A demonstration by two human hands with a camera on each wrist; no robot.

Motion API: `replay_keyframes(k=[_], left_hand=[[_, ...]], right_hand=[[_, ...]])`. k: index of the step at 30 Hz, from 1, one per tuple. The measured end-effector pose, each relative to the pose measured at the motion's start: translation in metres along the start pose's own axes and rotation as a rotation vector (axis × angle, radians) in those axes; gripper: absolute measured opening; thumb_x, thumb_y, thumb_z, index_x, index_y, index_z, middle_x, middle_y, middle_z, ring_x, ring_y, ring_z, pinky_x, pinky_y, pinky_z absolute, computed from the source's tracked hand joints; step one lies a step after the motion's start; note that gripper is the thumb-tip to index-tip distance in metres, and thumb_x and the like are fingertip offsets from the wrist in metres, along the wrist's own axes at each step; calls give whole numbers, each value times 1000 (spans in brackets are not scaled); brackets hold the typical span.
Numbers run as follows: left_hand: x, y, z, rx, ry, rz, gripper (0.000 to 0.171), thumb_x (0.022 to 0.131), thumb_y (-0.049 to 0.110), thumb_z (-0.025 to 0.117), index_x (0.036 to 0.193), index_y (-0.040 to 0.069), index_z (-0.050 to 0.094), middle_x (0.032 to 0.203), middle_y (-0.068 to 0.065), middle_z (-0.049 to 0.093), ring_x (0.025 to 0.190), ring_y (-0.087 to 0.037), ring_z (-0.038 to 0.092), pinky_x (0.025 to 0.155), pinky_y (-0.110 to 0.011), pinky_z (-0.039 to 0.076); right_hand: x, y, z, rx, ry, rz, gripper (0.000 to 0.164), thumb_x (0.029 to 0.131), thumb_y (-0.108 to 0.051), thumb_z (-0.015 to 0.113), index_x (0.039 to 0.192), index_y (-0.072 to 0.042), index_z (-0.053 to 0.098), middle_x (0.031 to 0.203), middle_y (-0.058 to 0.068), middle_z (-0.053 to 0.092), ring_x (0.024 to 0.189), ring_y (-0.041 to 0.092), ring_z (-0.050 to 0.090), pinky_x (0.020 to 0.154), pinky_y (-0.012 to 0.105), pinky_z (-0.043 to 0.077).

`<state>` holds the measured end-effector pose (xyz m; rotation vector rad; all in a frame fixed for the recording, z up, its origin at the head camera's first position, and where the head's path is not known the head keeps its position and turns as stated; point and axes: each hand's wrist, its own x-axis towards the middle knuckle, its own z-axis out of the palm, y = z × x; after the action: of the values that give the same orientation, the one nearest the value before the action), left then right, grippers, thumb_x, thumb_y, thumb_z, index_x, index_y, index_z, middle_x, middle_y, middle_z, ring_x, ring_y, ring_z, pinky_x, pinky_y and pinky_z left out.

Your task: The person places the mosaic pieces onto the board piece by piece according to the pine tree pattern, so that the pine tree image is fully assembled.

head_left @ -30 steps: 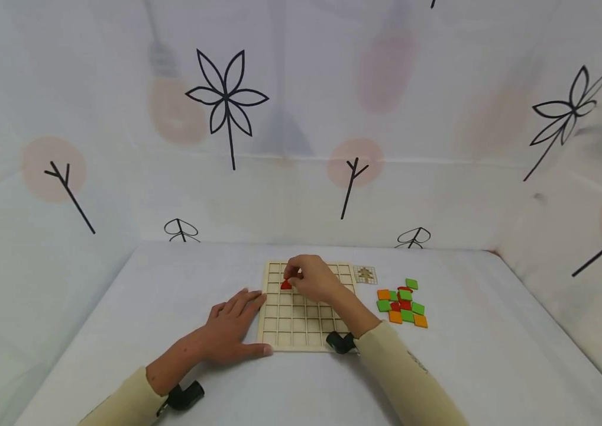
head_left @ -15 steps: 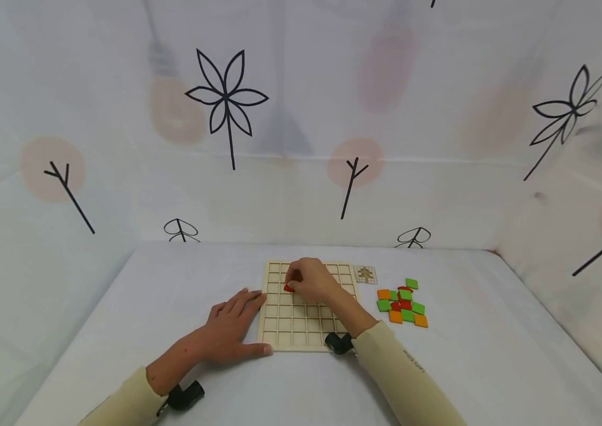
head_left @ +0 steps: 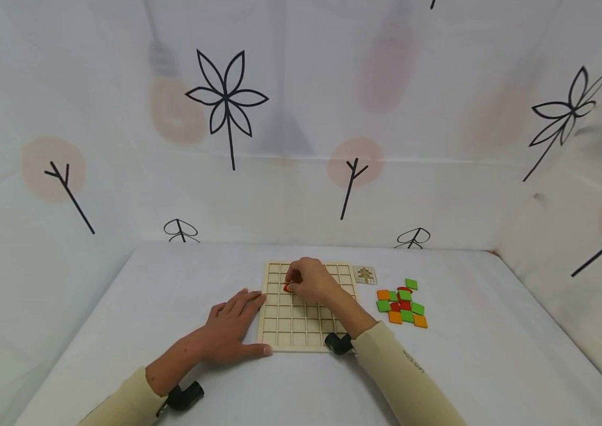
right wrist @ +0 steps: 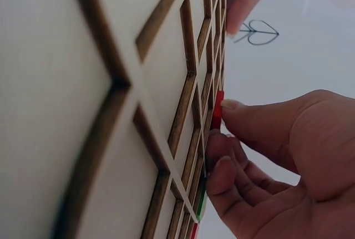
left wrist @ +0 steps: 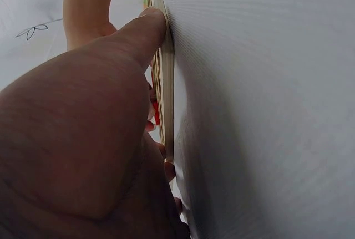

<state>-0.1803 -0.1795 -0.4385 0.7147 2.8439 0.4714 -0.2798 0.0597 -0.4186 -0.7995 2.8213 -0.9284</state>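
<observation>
Right hand (head_left: 310, 280) still pinching that red tile (head_left: 287, 288), less red showing than before; left hand (head_left: 228, 331) spread against the grid board (head_left: 298, 339).

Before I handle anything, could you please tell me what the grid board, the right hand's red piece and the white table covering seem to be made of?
Grid board: probably matte wood, being pale tan with scorched-looking brown edges.
Red piece: painted wood or plastic, unclear; evenly red but partly hidden.
White table covering: likely matte cloth, finely textured.
</observation>
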Motion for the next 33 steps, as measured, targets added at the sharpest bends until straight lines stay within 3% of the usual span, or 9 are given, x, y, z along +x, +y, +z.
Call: replay_keyframes(k=[9,33], left_hand=[[0,-2,1,1,9,7,108,90,80,62,169,16,26,174,-5,23,163,-37,13,113,-66,30],[0,-2,2,-7,1,-3,109,90,80,63,169,16,26,174,-5,22,163,-37,13,114,-67,29]], right_hand=[[-1,-7,-1,-33,11,39,10,96,-11,81,90,-9,72,85,-1,65,79,15,58,76,35,53],[3,-5,5,-111,0,-102,5,93,-5,79,91,-7,76,90,2,62,83,16,56,79,36,53]])
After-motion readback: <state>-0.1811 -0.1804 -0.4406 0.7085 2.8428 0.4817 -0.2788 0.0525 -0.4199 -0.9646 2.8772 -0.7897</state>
